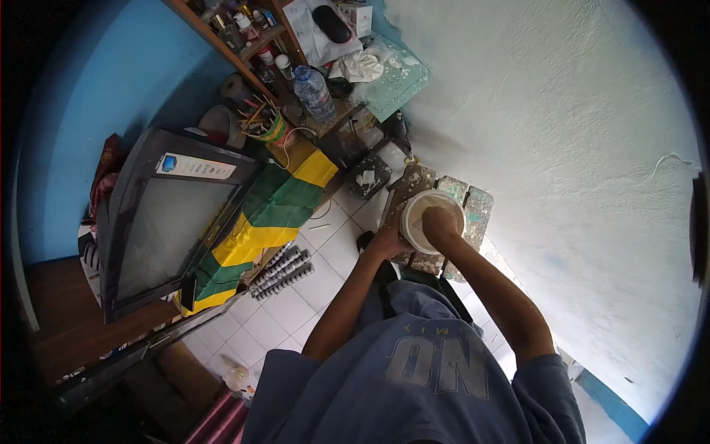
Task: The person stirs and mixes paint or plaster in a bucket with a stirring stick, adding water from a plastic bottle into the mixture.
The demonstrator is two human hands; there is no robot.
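A round white bucket (pixel 410 235) sits on a paint-spattered wooden stool (pixel 479 209) close to the wall. Pale, whitish stuff shows inside it; what exactly it is, I cannot make out. My left hand (pixel 390 240) grips the near left side of the bucket. Down inside the bucket is my right hand (pixel 441 223), its fingers curled downward and mostly out of sight. Whatever it holds is hidden by the hand itself.
A pale plastered wall (pixel 562 148) rises on the right. To the left, a dark-framed screen (pixel 177 229) stands on a table with a green and yellow cloth (pixel 285 200). A water bottle (pixel 314 92) is at the back. Striped rolls (pixel 285 274) lie on the tiled floor (pixel 325 274).
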